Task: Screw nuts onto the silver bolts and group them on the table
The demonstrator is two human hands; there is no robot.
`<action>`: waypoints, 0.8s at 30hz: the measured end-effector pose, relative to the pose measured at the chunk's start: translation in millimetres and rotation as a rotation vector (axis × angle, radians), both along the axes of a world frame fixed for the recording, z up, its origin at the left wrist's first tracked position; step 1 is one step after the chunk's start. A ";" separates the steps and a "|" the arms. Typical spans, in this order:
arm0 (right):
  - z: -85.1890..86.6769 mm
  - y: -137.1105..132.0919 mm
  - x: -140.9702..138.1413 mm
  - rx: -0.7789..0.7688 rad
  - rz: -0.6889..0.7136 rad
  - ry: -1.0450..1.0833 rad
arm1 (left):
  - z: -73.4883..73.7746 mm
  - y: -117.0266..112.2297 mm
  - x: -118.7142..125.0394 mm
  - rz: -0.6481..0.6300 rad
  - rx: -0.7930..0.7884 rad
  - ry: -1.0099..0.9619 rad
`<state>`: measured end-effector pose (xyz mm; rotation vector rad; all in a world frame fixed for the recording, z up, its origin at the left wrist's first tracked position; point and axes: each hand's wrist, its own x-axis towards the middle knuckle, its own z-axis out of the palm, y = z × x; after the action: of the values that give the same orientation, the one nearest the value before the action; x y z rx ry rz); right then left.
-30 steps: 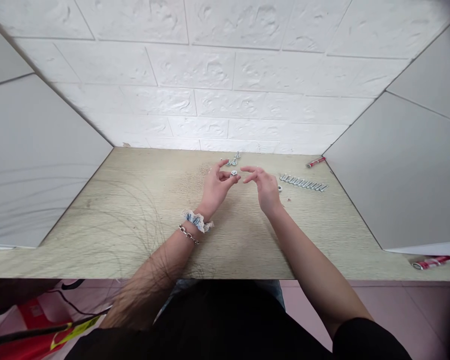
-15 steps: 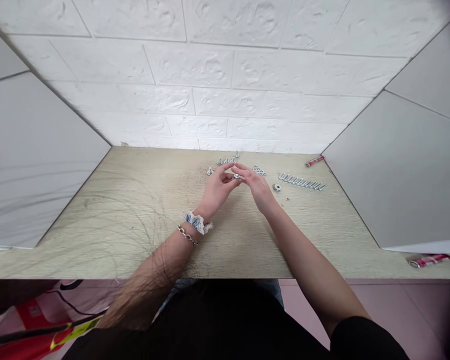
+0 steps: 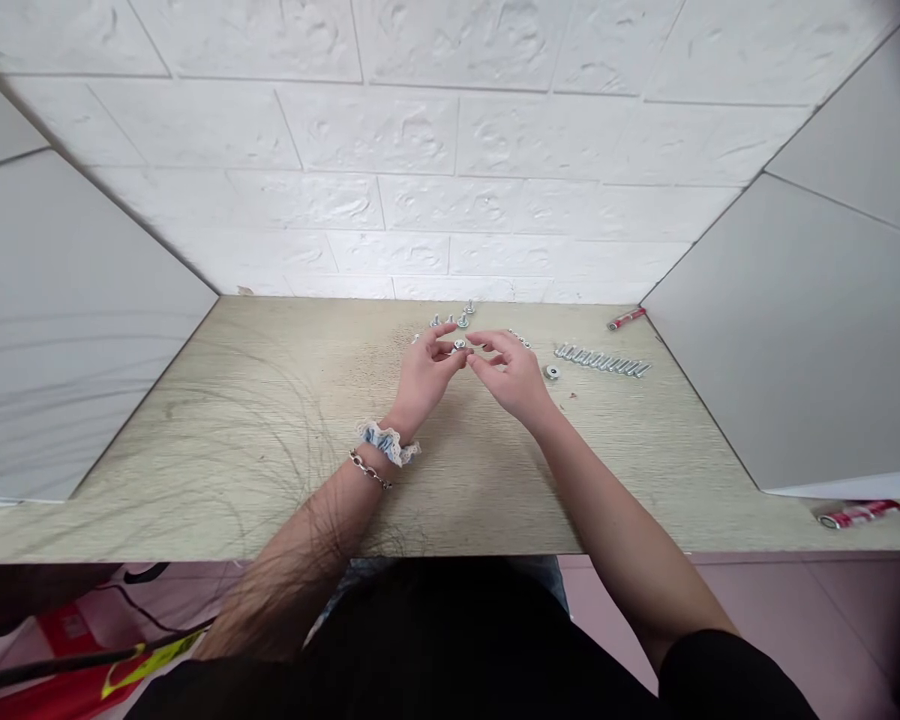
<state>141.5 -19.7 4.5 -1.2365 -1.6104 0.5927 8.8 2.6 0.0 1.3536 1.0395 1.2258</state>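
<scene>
My left hand [image 3: 424, 370] pinches a small silver bolt with a washer and nut [image 3: 460, 345] between thumb and fingers, just above the table. Close against it from the right is my right hand [image 3: 511, 372]. Its thumb and index finger are parted and curved toward the bolt, the thumb tip meeting the left fingertips; whether it touches the metal I cannot tell. Behind the hands stand several bolts with washers [image 3: 463, 321], heads down. Partly covered by my right hand are small nuts [image 3: 520, 338]. Right of that hand lies a stack of round washers [image 3: 552, 372].
A row of loose bolts [image 3: 602, 361] lies to the right on the wooden table [image 3: 285, 400]. One red battery [image 3: 627, 318] is at the back right, another red battery [image 3: 859, 514] near the front right edge. White brick wall behind, grey panels on both sides.
My right hand's fingers have gone from stretched out to curled, drawing slightly back from the bolt's top. Both hands and the held bolt have shifted a little left in view.
</scene>
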 end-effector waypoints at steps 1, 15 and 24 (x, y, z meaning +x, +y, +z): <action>-0.1 -0.2 0.0 0.005 0.012 -0.036 | -0.7 0.3 -0.1 0.008 0.009 0.027; 4.2 -1.6 5.2 -0.011 0.004 -0.199 | -0.1 -5.6 1.0 0.025 0.149 0.407; 1.8 1.1 10.4 0.020 -0.021 -0.280 | 0.8 -6.0 2.0 -0.004 0.191 0.428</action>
<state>151.9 -18.6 6.3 -1.3664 -1.8263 0.4015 10.8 -3.4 0.8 1.8185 1.2332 1.0766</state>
